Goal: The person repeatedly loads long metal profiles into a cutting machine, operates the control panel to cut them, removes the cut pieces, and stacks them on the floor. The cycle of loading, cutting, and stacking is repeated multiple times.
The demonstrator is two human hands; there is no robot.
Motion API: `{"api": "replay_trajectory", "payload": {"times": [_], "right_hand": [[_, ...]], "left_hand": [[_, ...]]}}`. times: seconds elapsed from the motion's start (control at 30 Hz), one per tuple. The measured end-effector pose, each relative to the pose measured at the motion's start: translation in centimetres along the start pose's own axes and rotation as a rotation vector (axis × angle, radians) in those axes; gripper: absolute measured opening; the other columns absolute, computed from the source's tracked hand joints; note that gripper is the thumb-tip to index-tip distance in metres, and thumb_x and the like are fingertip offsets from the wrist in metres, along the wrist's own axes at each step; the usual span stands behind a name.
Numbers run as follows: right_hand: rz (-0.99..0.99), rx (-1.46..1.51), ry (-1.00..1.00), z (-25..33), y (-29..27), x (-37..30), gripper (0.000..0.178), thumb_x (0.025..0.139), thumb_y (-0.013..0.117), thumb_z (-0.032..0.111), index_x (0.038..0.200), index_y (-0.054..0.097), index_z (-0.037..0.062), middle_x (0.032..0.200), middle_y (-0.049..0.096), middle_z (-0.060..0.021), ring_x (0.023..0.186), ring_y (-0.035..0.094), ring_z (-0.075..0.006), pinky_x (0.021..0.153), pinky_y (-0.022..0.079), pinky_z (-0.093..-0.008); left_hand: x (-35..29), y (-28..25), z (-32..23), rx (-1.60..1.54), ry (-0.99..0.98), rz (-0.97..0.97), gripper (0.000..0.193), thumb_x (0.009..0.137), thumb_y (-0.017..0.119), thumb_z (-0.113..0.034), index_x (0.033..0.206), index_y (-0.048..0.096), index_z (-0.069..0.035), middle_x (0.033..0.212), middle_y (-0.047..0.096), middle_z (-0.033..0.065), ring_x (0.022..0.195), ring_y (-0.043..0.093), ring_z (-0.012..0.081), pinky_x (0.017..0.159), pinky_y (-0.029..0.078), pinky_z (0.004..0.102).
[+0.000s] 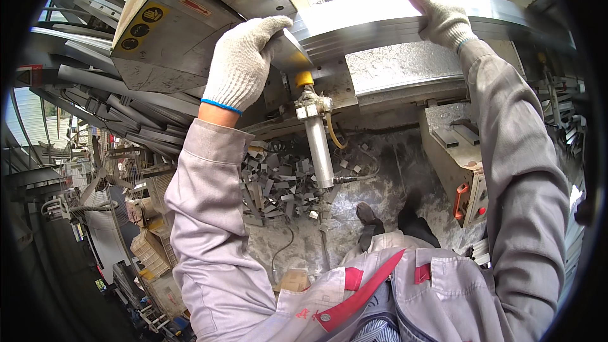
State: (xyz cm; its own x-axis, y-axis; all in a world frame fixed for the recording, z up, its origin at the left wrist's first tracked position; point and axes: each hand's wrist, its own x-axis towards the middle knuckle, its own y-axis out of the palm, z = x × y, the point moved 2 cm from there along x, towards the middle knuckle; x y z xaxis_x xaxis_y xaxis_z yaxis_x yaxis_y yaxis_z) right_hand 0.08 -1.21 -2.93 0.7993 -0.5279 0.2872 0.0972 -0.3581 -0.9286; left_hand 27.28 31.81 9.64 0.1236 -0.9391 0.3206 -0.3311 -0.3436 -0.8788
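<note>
A long silvery metal profile (361, 26) lies across the machine bed, from the saw-like machine's housing toward the far right. My left hand (244, 57), in a white knitted glove with a blue cuff edge, is closed at the profile's left end, next to the housing. Its fingertips are partly hidden. Farther right, my gloved right hand (437, 14) grips the profile from above, with its fingers over the far edge. Just below the left end, a pneumatic cylinder (318, 145) with a yellow cap (304, 78) points up at the profile.
The angular machine housing (183, 25) with yellow warning labels stands at upper left. Metal offcuts (282, 180) litter the floor below. A control box (459, 171) with an orange handle and red button is at right. Stacked profiles (120, 114) fill the left side.
</note>
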Motion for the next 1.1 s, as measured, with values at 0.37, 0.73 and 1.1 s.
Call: {"api": "replay_trajectory", "payload": {"times": [0.37, 0.73, 1.1], "right_hand": [[-0.115, 0.065, -0.060, -0.5, 0.4, -0.1, 0.091, 0.081, 0.078, 0.006, 0.165, 0.051, 0.0255, 0.158, 0.056, -0.0076, 0.150, 0.053, -0.0330, 0.129, 0.044, -0.0533], [-0.084, 0.062, -0.025, -0.2, 0.3, -0.2, 0.092, 0.081, 0.078, 0.006, 0.166, 0.050, 0.0265, 0.160, 0.056, -0.0068, 0.152, 0.051, -0.0318, 0.131, 0.041, -0.0532], [-0.138, 0.174, -0.094, -0.7, -0.6, -0.1, 0.100, 0.072, 0.092, 0.015, 0.163, 0.052, 0.0242, 0.158, 0.058, -0.0091, 0.151, 0.054, -0.0336, 0.128, 0.041, -0.0532]], "left_hand": [[-1.0, 6.8, 1.6, 0.162, -0.031, -0.114, 0.041, 0.093, 0.083, -0.005, 0.133, 0.080, -0.014, 0.121, 0.081, 0.0123, 0.115, 0.077, 0.0318, 0.102, 0.062, 0.0406], [-0.9, 5.8, -1.5, 0.382, 0.003, -0.145, 0.069, 0.083, 0.096, -0.020, 0.147, 0.070, -0.018, 0.138, 0.076, 0.0095, 0.129, 0.070, 0.0322, 0.113, 0.054, 0.0480], [10.0, 18.1, -12.5, 0.102, -0.003, -0.108, 0.077, 0.091, 0.086, -0.027, 0.158, 0.054, -0.008, 0.157, 0.058, 0.0207, 0.145, 0.055, 0.0412, 0.123, 0.041, 0.0572]]}}
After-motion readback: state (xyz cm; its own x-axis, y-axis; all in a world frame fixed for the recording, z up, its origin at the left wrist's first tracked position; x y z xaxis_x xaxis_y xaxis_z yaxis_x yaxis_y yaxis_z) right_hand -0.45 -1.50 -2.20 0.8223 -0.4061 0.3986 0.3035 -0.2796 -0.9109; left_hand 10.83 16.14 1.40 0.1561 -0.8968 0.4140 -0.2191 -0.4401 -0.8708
